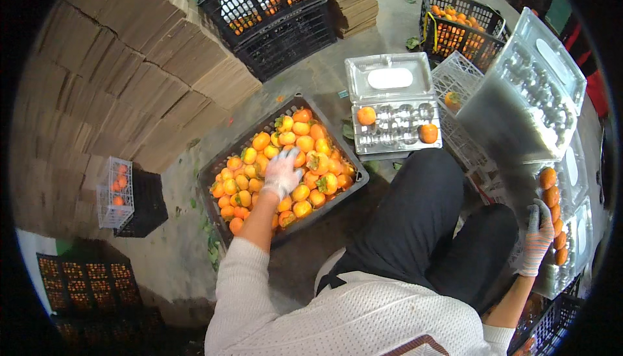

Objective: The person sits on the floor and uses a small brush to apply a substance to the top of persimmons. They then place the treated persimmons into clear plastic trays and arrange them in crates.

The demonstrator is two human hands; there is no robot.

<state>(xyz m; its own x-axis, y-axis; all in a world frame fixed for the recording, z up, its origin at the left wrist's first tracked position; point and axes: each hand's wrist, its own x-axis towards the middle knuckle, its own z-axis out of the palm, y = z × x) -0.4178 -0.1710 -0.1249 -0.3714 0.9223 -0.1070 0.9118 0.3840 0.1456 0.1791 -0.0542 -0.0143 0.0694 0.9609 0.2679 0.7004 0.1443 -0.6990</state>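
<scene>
My left hand [283,173], in a pale thin glove, reaches down among orange persimmons [305,143] heaped in a dark plastic crate [287,232]; whether its fingers hold one is unclear. An open clear plastic tray [396,149] with round hollows lies to the right of the crate, with two persimmons [429,133] in it and its lid folded back. At the far right my right hand [539,232], in a striped knit glove, rests beside a row of several persimmons [550,196] in another clear tray [564,273]. Its grip on any fruit cannot be told.
Stacks of flattened cardboard [146,64] stand at left. Black crates [287,39] are stacked behind the fruit crate, and another crate of persimmons [462,39] stands at the upper right. Nested clear trays [521,98] rise beside a white plastic crate [460,71]. Leaves [212,249] litter the floor.
</scene>
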